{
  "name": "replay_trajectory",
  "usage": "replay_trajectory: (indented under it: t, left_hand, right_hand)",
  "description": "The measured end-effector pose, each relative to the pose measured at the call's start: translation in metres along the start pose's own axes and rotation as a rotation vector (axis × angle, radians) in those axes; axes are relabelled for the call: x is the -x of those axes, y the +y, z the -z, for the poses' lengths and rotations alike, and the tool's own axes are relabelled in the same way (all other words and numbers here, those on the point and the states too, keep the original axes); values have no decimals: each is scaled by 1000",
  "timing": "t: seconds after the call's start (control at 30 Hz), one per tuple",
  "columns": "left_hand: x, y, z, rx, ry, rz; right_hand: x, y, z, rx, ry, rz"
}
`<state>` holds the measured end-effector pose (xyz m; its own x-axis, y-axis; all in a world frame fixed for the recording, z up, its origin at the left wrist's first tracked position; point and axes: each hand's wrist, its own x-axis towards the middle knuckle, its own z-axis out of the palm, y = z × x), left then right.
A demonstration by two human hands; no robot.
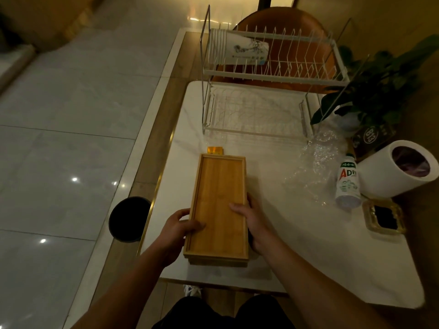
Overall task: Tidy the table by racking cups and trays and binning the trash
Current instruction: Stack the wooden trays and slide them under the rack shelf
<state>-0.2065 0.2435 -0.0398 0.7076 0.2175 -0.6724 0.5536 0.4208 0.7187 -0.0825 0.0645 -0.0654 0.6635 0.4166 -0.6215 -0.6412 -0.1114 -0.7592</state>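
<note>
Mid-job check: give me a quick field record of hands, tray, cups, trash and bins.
left hand: grips the wooden tray by its left long edge
right hand: grips its right long edge
tray: level, at the table's near end, not racked
cups: stacked, lying sideways on the rack's top tier
trash: clear wrap and bottle on the table beside the white bin
black bin: on the floor, left of the table

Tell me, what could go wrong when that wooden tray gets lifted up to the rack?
Maybe three things. The left hand and right hand hold the wooden tray only along its near half, so the long far end could dip. Going into the rack, it could bump the stacked cups lying on the top tier. Swung right, it might knock the bottle beside the plastic wrap.
</note>
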Motion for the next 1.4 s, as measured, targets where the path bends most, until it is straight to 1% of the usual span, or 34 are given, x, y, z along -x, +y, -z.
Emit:
replay_trajectory:
  t: [0.17,0.37,0.53,0.7,0.9,1.03,1.27,1.4]
  left_hand:
    - [1,8,0,4,-3,-41]
    - [0,30,-5,-26,-17,-119]
    - [-5,51,1,-47,-102,-158]
    - [-14,67,9,-70,-202,-164]
    - [-36,79,-6,-52,-218,-184]
    - [-56,96,-25,-18,-160,-186]
    - [-109,133,-54,87,74,-228]
    - [-141,153,-55,183,160,-187]
  right_hand:
    - [1,-7,-2,-63,-15,91]
    - [4,-30,-4,-138,25,141]
    - [5,-46,-13,-233,57,168]
    - [2,-57,-17,-250,136,177]
    - [-17,-78,-4,-259,196,172]
    - [-47,-107,11,-270,179,191]
    - [-130,-166,22,-285,141,184]
    - [-167,-188,12,-254,131,170]
